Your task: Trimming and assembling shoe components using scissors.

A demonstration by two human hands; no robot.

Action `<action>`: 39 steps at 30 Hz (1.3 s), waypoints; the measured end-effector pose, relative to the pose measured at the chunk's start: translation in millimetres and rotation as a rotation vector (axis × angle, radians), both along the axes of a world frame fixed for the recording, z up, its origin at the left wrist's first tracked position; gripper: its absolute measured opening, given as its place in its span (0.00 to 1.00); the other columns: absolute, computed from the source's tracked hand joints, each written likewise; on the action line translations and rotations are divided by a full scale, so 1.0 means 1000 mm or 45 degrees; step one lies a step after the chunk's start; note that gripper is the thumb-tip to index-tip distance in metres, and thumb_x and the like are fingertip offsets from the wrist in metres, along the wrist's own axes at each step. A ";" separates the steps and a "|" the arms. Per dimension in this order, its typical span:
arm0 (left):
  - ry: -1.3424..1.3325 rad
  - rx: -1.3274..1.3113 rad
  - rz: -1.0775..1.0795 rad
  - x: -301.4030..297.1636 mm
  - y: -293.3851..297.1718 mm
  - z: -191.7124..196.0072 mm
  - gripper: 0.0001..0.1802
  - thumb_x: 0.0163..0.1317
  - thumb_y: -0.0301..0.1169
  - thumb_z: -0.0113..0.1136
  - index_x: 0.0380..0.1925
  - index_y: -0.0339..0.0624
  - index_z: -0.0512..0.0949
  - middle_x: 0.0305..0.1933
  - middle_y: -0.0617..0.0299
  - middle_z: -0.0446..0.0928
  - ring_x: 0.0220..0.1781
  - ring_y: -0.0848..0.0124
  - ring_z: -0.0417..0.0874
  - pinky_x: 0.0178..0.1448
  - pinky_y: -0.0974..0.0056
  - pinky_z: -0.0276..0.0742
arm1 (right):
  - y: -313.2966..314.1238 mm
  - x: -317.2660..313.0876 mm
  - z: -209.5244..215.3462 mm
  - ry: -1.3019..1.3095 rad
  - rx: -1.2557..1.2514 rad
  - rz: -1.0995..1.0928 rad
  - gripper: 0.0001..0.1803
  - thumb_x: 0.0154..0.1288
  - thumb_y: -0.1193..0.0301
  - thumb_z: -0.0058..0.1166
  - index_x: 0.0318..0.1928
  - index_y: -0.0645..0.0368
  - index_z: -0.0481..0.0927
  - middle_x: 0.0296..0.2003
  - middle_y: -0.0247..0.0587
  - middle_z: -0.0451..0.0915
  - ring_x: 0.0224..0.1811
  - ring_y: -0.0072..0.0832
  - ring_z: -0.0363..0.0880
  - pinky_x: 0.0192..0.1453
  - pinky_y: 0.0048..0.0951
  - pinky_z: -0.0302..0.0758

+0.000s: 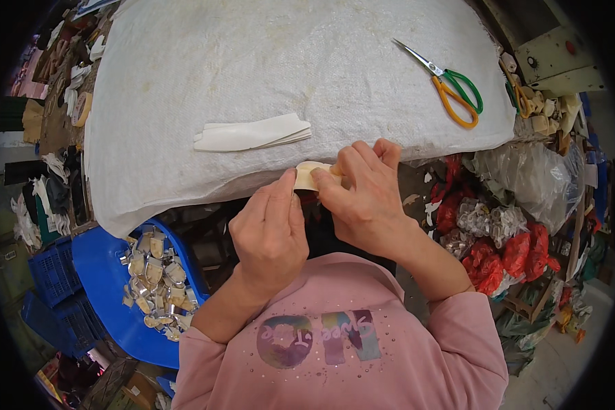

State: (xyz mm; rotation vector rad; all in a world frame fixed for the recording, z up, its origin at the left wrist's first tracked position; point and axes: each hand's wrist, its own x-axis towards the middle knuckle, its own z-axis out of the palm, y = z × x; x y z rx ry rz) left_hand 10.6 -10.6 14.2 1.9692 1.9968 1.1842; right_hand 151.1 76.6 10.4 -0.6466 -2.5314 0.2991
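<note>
Between my two hands, just off the table's near edge, is a small cream-coloured curved piece (309, 179); its kind I cannot make out. My left hand (272, 222) pinches its left end with the fingertips. On the other end, my right hand (365, 188) has its thumb pressed on top and the fingers curled behind, hiding part of the piece. A little beyond my left hand, a fanned stack of white strips (253, 132) lies on the table covered with white woven sheeting (266, 61). Farther right on it rest scissors (451, 85) with one green and one orange handle loop.
Left of me stands a blue plastic chair (102, 287) piled with cream and silvery pieces (156, 277). Blue crates (51, 273) are beyond it. At right, red plastic bags (512, 253) and a clear plastic sack (526, 178) crowd beside the table. A pale green machine (557, 58) stands far right.
</note>
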 end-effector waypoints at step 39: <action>-1.310 0.065 -0.172 -0.005 -0.011 -0.037 0.08 0.58 0.24 0.64 0.38 0.34 0.81 0.40 0.58 0.73 0.37 0.75 0.75 0.39 0.73 0.73 | 0.004 0.012 -0.014 0.330 -0.431 0.169 0.19 0.45 0.78 0.59 0.42 0.54 0.80 0.27 0.32 0.65 0.34 0.29 0.64 0.45 0.36 0.51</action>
